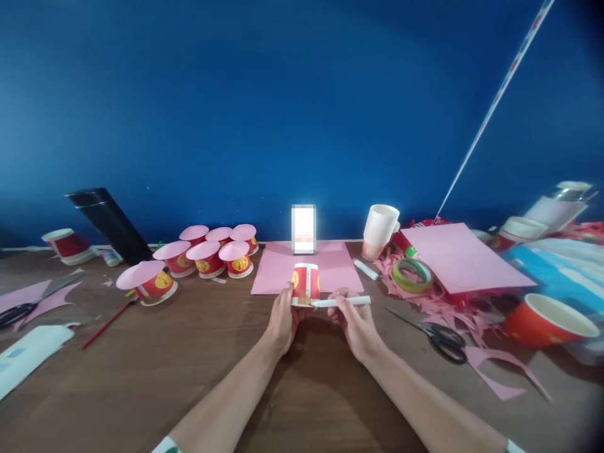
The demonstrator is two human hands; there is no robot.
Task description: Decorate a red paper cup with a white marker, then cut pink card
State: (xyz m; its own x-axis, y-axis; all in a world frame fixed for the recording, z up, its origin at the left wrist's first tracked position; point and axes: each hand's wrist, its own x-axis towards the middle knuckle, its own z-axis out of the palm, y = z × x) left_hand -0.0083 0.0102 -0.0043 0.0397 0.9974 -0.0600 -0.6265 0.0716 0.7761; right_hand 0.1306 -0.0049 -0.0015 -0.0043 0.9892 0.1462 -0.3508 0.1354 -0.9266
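Observation:
My left hand (pixel 283 319) is closed around the left side of a red paper cup (pixel 307 281), held upside down with its white rim at the bottom. Gold colour shows along part of that rim. In my right hand (pixel 353 321) is a white marker pen (pixel 356 301), gripped between thumb and fingers and lying nearly level. Its tip points left and meets the cup's rim, at the gold patch. Behind the cup a sheet of pink paper (pixel 271 270) lies on the brown table (pixel 311 402).
Several red cups with pink paper tops (pixel 204 251) stand at left. A pixelated upright device (pixel 303 229) is behind. At right are stacked white cups (pixel 380 229), green tape (pixel 412 277), black-handled scissors (pixel 446 343), pink scraps and an orange cup (pixel 542 324). A red-handled brush (pixel 106 325) lies left.

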